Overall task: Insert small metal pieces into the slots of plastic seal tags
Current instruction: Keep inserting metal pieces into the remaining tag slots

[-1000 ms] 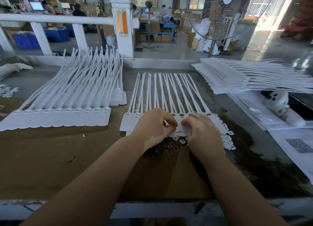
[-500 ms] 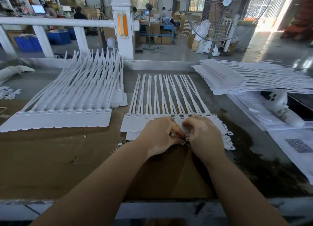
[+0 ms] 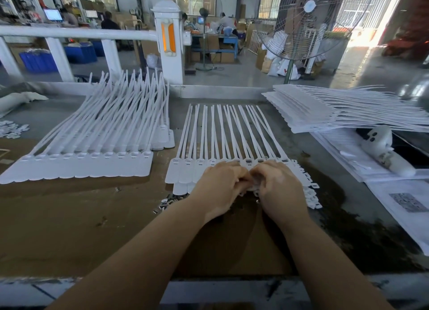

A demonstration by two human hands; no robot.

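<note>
Left grip: my left hand (image 3: pixel 220 189) sits on the flag end of the middle seal tag strip (image 3: pixel 222 138), fingers curled down and in toward the right hand. Looks like it's pinching something at the fingertips, but they're hidden, so I can't tell what, if anything.

Right grip: my right hand (image 3: pixel 279 189) is pressed up against the left one, knuckles nearly touching, fingers curled under. Same deal, I can't tell what's inside that pinch.

Where the tags are: the strip lies flat on the worktop (image 3: pixel 69 217), straps fanning away from me, slotted heads in a row just past my knuckles. Both hands cover the near flags around the middle-right of the row.

Metal pieces: a small scatter of metal pieces (image 3: pixel 166 203) lies on the cardboard just left of my left wrist, with more dark bits under and between the hands. None of them clearly shows in either grip.

Other piles: a finished-looking tag stack (image 3: pixel 88 161) well to the left, and a flat tag pile (image 3: pixel 336 110) to the far right.

Also around: a white glove (image 3: pixel 383 147) on printed sheets (image 3: pixel 406 200) at the right.
</note>
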